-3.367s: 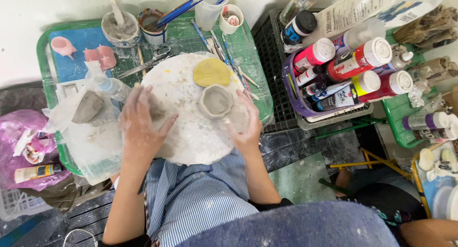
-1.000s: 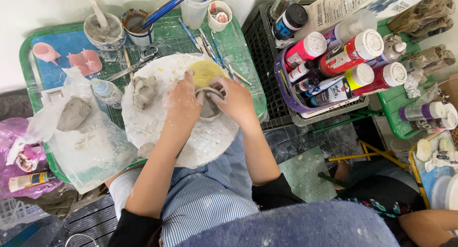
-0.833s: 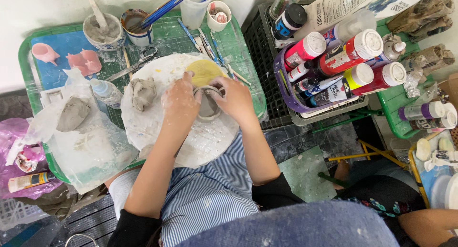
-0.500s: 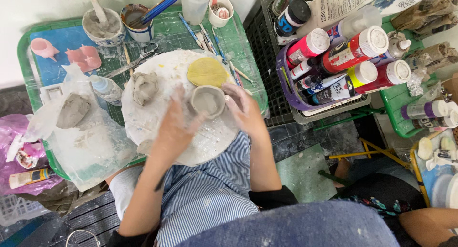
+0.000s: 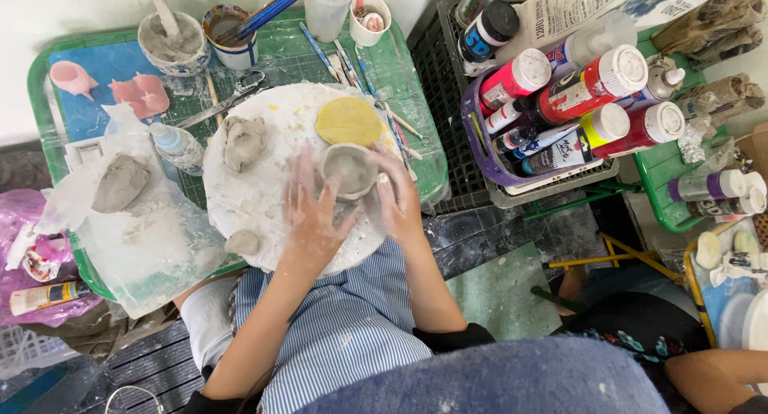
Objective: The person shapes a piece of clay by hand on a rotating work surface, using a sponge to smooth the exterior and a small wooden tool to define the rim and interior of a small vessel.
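A small grey clay bowl (image 5: 349,170) stands upright on a round white board (image 5: 256,198) on my lap. My left hand (image 5: 310,212) lies flat on the board, fingers spread, its fingertips beside the bowl's left wall. My right hand (image 5: 397,198) cups the bowl's right side with curled fingers touching the clay. A flat yellow sponge disc (image 5: 349,120) lies just beyond the bowl. Two loose lumps of grey clay (image 5: 242,140) (image 5: 242,242) rest on the board to the left.
A green tray (image 5: 404,70) holds a cup of slip (image 5: 173,40), brush cups (image 5: 232,30), scissors (image 5: 228,100), pink moulds (image 5: 140,92) and bagged clay (image 5: 120,182). A purple basket of paint bottles (image 5: 560,102) stands right. Another person's leg (image 5: 712,374) shows bottom right.
Both hands were closed over the bowl a second ago. They have since slid back toward me, uncovering the bowl; the left now lies flat on the board, the right stays against the bowl's side.
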